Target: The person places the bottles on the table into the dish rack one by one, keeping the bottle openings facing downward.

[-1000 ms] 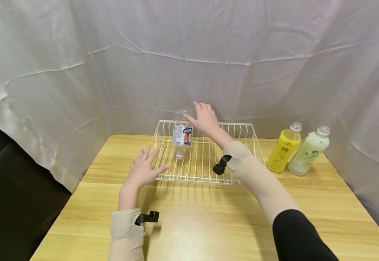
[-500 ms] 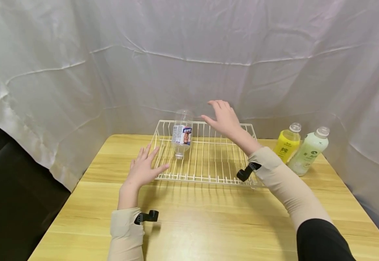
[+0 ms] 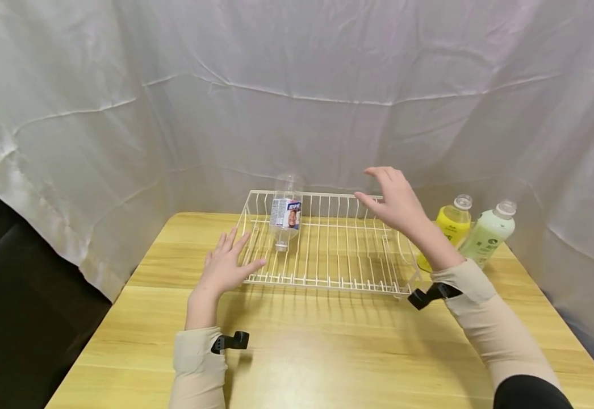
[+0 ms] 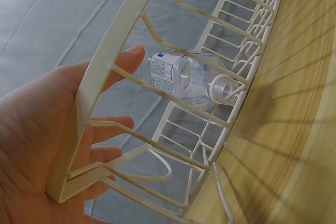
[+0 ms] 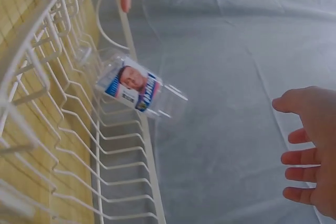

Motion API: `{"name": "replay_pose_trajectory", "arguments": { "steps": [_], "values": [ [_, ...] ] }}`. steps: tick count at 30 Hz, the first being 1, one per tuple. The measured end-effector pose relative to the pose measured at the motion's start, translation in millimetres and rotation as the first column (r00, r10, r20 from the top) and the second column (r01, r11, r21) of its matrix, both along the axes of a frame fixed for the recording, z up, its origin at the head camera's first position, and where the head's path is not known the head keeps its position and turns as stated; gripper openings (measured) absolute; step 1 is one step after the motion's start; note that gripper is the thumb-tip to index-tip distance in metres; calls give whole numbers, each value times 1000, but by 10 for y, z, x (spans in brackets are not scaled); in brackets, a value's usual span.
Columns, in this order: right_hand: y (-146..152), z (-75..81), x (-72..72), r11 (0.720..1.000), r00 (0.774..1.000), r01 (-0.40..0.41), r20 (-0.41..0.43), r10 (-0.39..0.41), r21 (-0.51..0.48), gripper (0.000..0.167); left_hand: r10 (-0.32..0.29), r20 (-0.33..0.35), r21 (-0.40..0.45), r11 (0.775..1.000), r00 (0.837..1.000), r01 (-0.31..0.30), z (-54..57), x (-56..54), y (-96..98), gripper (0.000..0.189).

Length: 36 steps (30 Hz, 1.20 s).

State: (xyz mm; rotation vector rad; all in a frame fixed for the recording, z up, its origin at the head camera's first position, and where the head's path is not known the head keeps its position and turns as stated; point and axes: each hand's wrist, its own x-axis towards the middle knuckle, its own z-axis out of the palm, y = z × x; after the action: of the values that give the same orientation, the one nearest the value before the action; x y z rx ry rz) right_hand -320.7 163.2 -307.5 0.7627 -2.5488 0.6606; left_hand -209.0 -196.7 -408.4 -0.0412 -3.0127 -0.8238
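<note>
A clear plastic bottle (image 3: 285, 213) with a printed label stands neck down, tilted, among the wires of a white dish rack (image 3: 322, 194). My left hand (image 3: 222, 272) rests at the rack's left side with fingers spread. In the left wrist view, the left hand (image 4: 42, 114) lies against the rack's side rail, its fingers straight. My right hand (image 3: 399, 204) hovers over the right back part of the rack, fingers loosely bent. In the right wrist view, nothing lies between the thumb and fingers of the right hand (image 5: 315, 150), well apart from the bottle (image 5: 134, 82).
On the wooden table (image 3: 297, 352), a yellow bottle (image 3: 454, 218) and a pale green bottle (image 3: 488, 230) stand right of the rack, partly behind the right forearm. A grey-white curtain (image 3: 297, 113) hangs behind. Something black (image 3: 21, 295) is at the left.
My right hand has moved away from the clear bottle, to the right across the rack. The left hand and the bottle have stayed in place.
</note>
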Motion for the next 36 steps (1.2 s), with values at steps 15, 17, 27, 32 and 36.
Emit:
{"name": "replay_pose_trajectory", "arguments": {
  "steps": [15,17,27,32,36],
  "values": [
    [829,-402,513,943,967,77,-207,-150,-324,35,-11,-3,-4,1000,1000,11,-91,23,60,90],
    [929,-488,569,923,959,87,-220,-180,-375,32,-9,-3,3,1000,1000,9,-100,29,68,89],
    [1409,-1008,749,868,926,264,-141,-350,-421,27,0,2,3,1000,1000,0,-92,32,58,85],
    [1558,-1182,809,851,907,379,-37,-420,-363,28,2,-2,-1,1000,1000,-2,-66,18,36,85],
    [1647,-1304,781,861,903,421,49,-426,-285,34,7,-7,-6,1000,1000,-7,-43,5,17,85]
  ]
}}
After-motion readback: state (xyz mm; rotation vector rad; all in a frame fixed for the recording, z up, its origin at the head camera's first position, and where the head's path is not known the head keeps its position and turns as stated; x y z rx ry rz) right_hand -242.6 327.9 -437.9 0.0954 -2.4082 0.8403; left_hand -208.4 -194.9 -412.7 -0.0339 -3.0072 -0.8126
